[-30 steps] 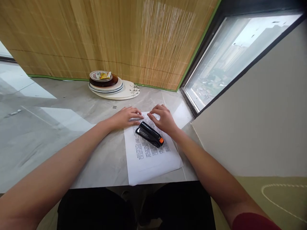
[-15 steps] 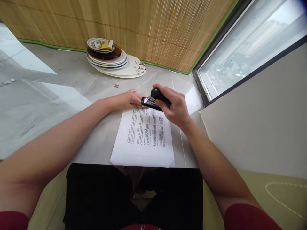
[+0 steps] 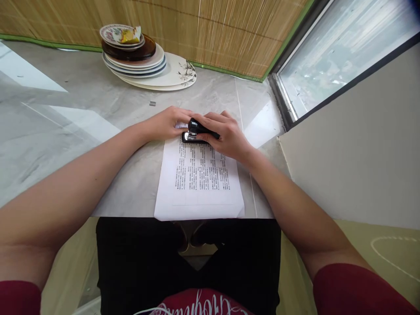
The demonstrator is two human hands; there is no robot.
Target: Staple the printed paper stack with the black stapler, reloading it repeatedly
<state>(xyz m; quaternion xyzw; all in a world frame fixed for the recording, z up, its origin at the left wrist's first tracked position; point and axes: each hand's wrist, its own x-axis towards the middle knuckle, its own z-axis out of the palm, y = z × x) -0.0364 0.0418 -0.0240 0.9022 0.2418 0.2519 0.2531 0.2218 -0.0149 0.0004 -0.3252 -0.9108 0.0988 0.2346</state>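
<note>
Printed paper sheets lie on the grey marble tabletop, reaching its front edge. My right hand is wrapped round a black stapler, which rests over the far part of the paper, its silver tip towards the left. Beside that tip, my left hand lies at the far left corner of the paper, fingers near the stapler's head. Part of the far paper edge is hidden under both hands. The left fingertips are partly hidden behind the stapler, so their grip on the paper is unclear.
A stack of plates with a yellow wrapper on top stands at the back left. Small staple strips lie in front of it. A bamboo blind hangs behind, and a window is at the right.
The stapler has moved left and down onto the paper with my right hand, and its handle sits closer to its base. The view has shifted slightly.
</note>
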